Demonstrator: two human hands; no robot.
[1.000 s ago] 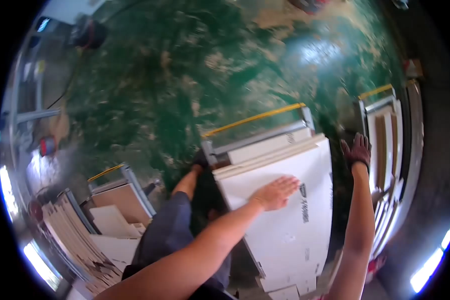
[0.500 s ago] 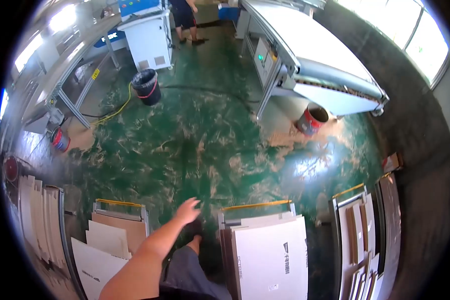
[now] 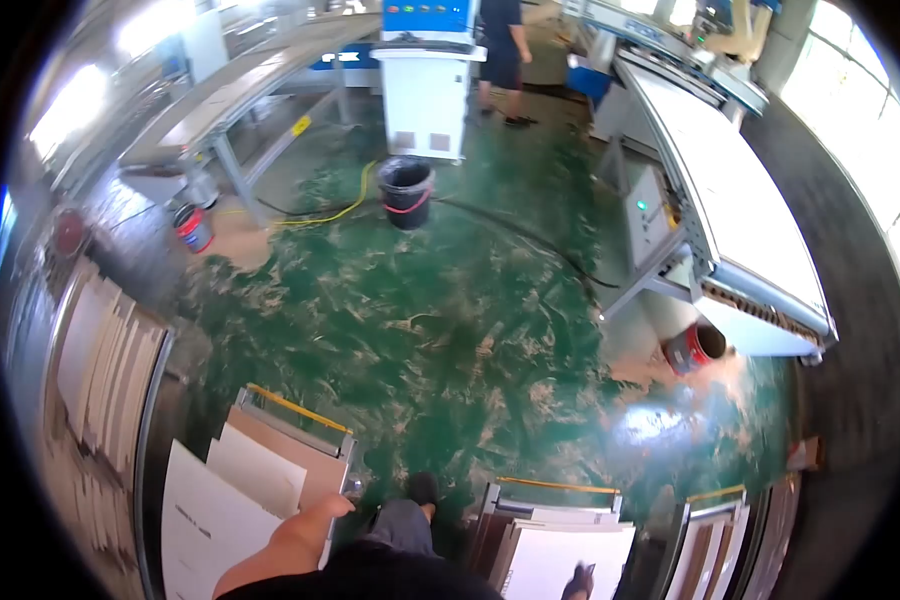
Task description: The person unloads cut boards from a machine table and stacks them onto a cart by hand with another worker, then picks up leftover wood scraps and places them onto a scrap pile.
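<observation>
My left hand (image 3: 327, 507) hangs low beside the left cart, close to its metal end frame (image 3: 345, 465). A finger points out to the right, and nothing shows in the hand. That cart carries white boards (image 3: 210, 525) and a brown board (image 3: 320, 465). At the bottom edge, a small dark shape that looks like part of my right hand (image 3: 576, 583) lies over the white panels (image 3: 540, 560) on the middle cart. Its fingers are too dark and cut off to make out. My shoe (image 3: 423, 487) is on the floor between the two carts.
A black bin (image 3: 407, 195) stands ahead near a white control cabinet (image 3: 425, 100), with a person (image 3: 502, 55) behind it. Cables (image 3: 530, 235) cross the dusty green floor. On the right are a conveyor table (image 3: 740, 180) and a red bucket (image 3: 692, 348); further carts (image 3: 105, 370) flank me.
My view has turned left, so the machines and bin now sit farther right. My left hand has dropped from over the floor to beside the left cart. A dark hand-like shape has appeared at bottom right.
</observation>
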